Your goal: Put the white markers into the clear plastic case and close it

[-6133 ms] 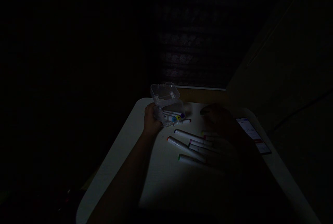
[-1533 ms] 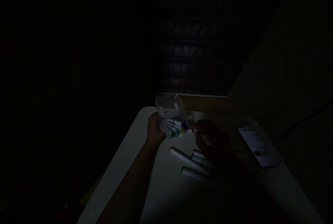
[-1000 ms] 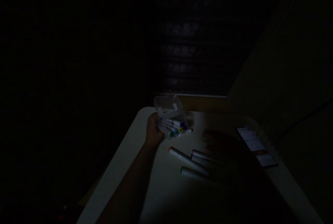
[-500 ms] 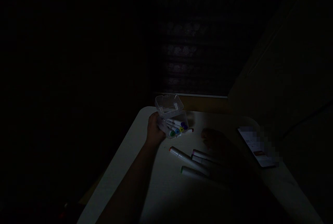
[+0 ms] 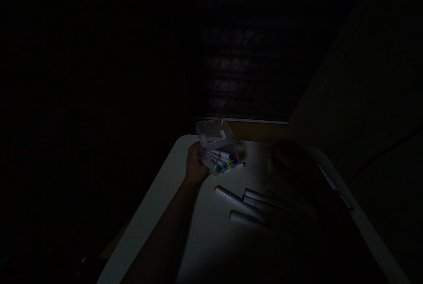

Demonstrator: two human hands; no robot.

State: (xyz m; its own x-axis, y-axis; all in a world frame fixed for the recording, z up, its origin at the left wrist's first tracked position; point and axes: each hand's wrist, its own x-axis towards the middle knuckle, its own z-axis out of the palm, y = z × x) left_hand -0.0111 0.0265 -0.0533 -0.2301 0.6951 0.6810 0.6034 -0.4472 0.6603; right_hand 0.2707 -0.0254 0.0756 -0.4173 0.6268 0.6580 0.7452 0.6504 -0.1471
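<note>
My left hand [image 5: 194, 166] is closed round the left side of a clear plastic case [image 5: 214, 139], which lies tilted with its lid open and its mouth toward me. Several white markers [image 5: 222, 156] lie inside, their ends green, blue, yellow and purple. A red-ended marker [image 5: 238, 166] rests beside the case's lower edge. My right hand [image 5: 288, 155] is above the table's far right, deep in shadow; its fingers are too dark to read. Nearer me lie an orange-ended marker [image 5: 231, 196], a pink-purple-ended marker [image 5: 255, 195], a dark-ended marker [image 5: 253, 201] and a green-ended marker [image 5: 245, 218].
The white table [image 5: 158, 196] has rounded far corners. A lit phone [image 5: 335, 187] lies at its right edge, partly hidden by my right arm. A patterned dark curtain or blind [image 5: 228, 64] hangs behind, and a dark cable [image 5: 383, 154] runs along the right wall.
Several loose markers have left the table since the earliest frame, and the case holds more, including a green-ended one. My right hand was at the case's mouth and has since moved right and away.
</note>
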